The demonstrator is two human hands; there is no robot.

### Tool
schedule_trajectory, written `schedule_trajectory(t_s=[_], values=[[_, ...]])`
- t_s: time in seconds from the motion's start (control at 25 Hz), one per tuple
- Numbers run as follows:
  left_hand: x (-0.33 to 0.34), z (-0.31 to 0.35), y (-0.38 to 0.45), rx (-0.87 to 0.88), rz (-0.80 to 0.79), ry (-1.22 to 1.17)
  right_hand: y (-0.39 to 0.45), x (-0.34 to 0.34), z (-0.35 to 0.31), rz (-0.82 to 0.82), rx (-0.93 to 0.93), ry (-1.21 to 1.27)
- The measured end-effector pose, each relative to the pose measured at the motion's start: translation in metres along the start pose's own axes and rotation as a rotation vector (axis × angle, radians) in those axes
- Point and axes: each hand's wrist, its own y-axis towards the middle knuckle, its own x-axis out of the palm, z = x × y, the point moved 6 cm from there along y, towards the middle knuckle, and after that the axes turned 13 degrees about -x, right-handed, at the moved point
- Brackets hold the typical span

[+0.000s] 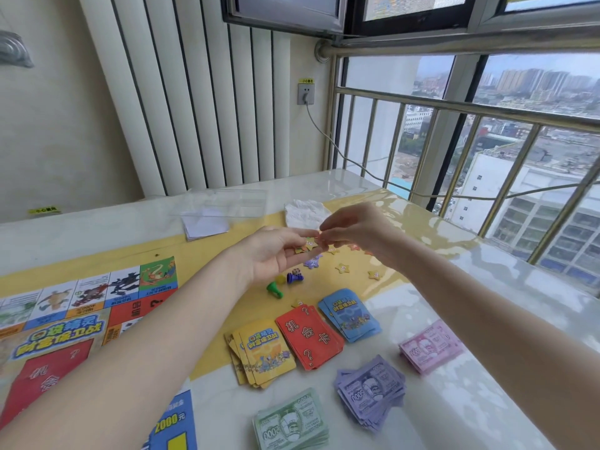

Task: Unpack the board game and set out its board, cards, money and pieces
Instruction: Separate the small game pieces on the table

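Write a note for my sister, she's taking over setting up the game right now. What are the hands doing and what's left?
Left hand: palm up, holds small star tokens.
Right hand: pinches one token from that pile.
Laid out: board at left; yellow cards, red cards and blue cards; green money, purple money, pink money. Pawns and die lie mid-table, with several stars beyond them.
Left: put down the remaining tokens, perhaps tidy the pawns.
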Motion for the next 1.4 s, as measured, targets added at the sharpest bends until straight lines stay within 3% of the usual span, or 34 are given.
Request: schedule_trajectory(t_s=[0.12,0.24,0.48,0.88,1.04,1.2,1.4], values=[[-0.005,0.003,0.0,0.051,0.074,0.072,0.0,0.0,0.002,0.015,0.064,0.224],[-0.009,0.006,0.0,0.121,0.127,0.101,-0.001,0.003,0.0,-0.01,0.102,0.283],[-0.01,0.006,-0.001,0.172,0.227,0.173,-0.001,0.01,-0.001,-0.097,0.105,0.083],[-0.018,0.01,0.006,0.214,0.286,0.191,0.006,0.022,0.004,-0.087,0.159,0.109],[-0.018,0.014,0.009,0.24,0.288,0.09,0.01,-0.001,0.004,0.037,0.093,0.073],[-0.025,0.011,0.008,0.221,0.298,0.021,0.009,-0.024,0.014,0.083,0.033,-0.219],[-0.02,0.007,0.007,0.21,0.285,0.03,-0.002,-0.035,0.036,0.078,0.2,-0.097]])
